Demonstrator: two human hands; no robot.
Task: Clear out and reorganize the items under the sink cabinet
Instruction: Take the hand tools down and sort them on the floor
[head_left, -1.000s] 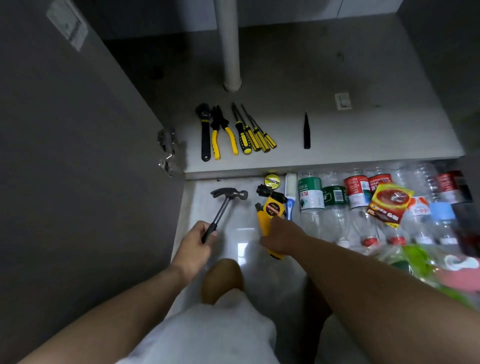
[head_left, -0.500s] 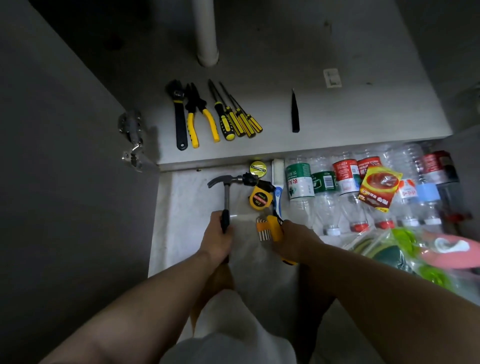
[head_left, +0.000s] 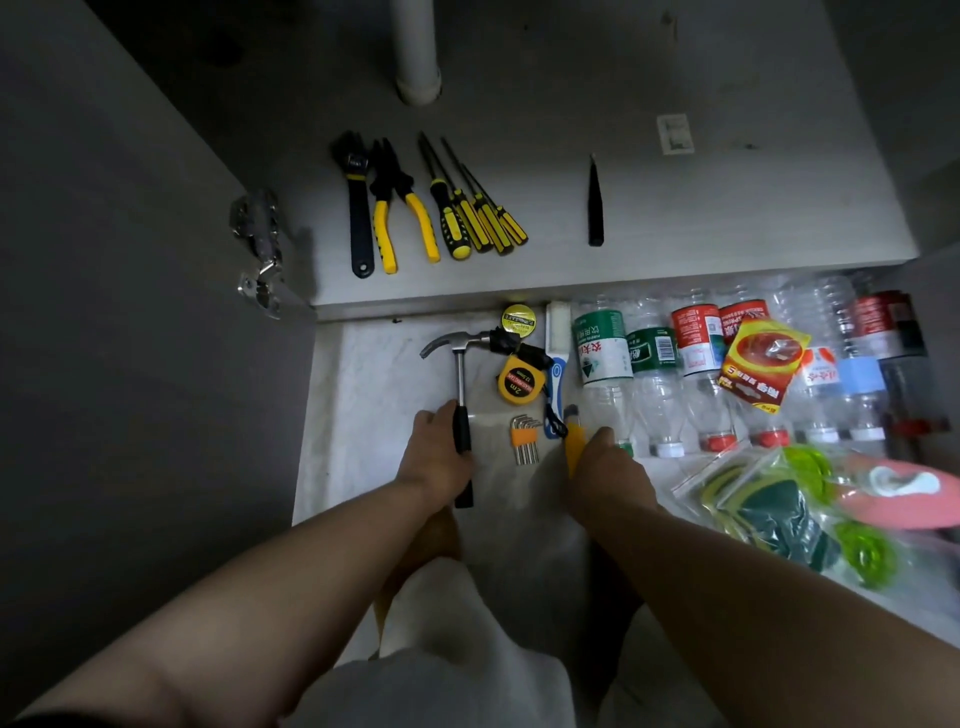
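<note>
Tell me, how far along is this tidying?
Done: black wrench, yellow-handled pliers and black-and-yellow screwdrivers lined up on the grey cabinet floor. In hand: left hand grips the steel claw hammer, right hand holds a yellow utility knife. Remaining: yellow tape measure, steel hex keys, clear plastic bottles.

One hammer, one wrench, one pliers

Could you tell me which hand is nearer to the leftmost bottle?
Right. The right hand, holding a yellow cutter, is just in front of the leftmost bottle; the left hand grips the hammer farther left, beyond the hex keys.
</note>
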